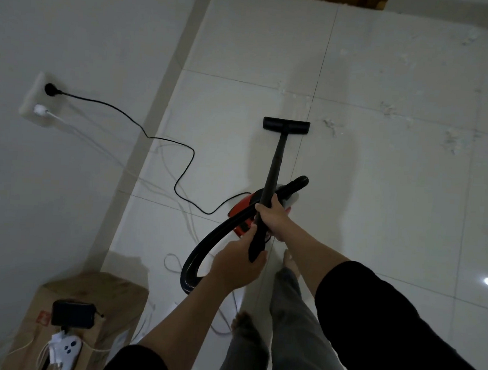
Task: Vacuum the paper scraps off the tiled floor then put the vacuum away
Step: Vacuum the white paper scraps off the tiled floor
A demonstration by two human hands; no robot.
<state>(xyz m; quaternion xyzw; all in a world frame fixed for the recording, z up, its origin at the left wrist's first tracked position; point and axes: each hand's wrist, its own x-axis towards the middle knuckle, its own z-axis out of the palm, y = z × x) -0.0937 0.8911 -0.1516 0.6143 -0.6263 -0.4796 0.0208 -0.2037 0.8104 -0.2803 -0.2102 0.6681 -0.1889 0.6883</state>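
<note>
A black vacuum wand (276,164) runs from my hands down to its flat floor head (286,125), which rests on the white tiles. My right hand (272,216) grips the wand partway up. My left hand (236,263) grips the wand's lower handle end, where the black hose (207,247) loops off. The red vacuum body (242,210) sits on the floor under my hands, mostly hidden. Pale paper scraps (330,124) lie just right of the floor head, with more scraps (451,140) scattered further right.
The vacuum's black cord (182,152) trails left to a wall socket (50,88). White cables (172,262) lie along the wall base. A cardboard box (93,298) with a phone and a power strip stands at the lower left. My bare feet (289,259) stand behind the vacuum.
</note>
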